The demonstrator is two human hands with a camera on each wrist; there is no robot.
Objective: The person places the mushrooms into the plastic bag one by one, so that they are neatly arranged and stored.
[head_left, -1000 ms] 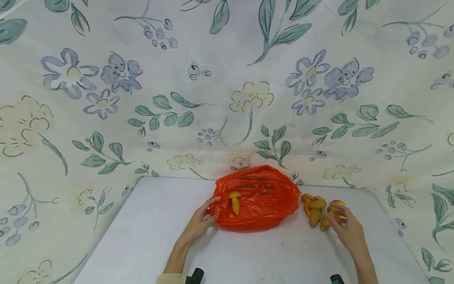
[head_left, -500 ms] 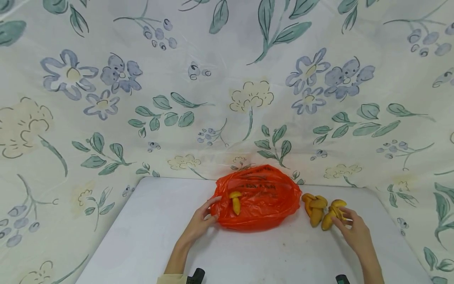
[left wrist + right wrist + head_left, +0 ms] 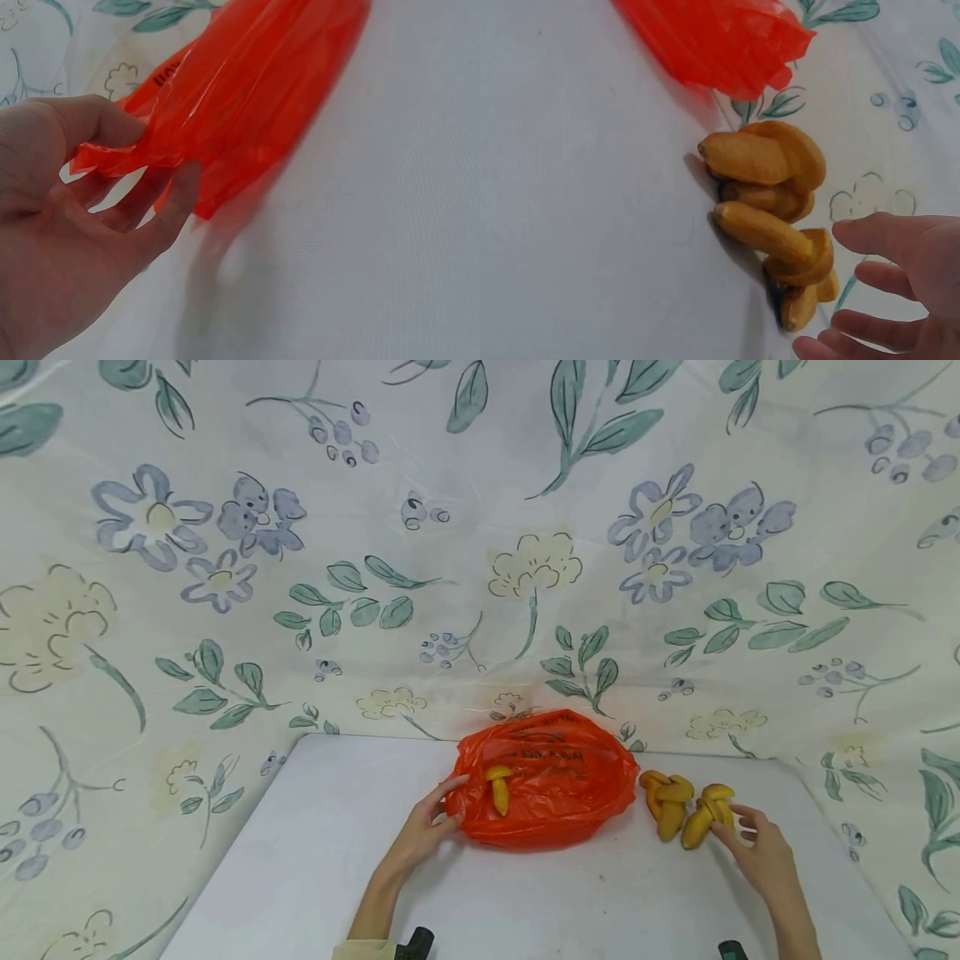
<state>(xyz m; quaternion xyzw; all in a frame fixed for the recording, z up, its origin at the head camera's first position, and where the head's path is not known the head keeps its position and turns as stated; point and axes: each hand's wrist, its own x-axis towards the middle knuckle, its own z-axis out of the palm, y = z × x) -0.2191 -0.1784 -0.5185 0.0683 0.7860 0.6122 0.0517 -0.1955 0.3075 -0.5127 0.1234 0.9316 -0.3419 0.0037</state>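
Observation:
A crinkled red plastic bag (image 3: 555, 777) lies at the back of the white table, dark print on its upper side. My left hand (image 3: 423, 827) grips its left edge, film between thumb and fingers in the left wrist view. One yellow mushroom (image 3: 500, 790) shows at the bag's left part. To the right of the bag is a pile of brownish-yellow mushrooms (image 3: 670, 806). Beside it lies a second group of yellow mushrooms (image 3: 708, 814). Close to that group's right side is my right hand (image 3: 761, 852), its fingers loosely bent with nothing between them.
A floral-patterned cloth (image 3: 480, 568) rises behind and on both sides of the white table (image 3: 330, 827). Small dark specks dot the tabletop in front of the bag. Dark wrist-worn devices show at the bottom edge.
My right hand has drawn back to the right from the right-hand mushrooms, leaving them more exposed. My left hand stays at the bag's edge.

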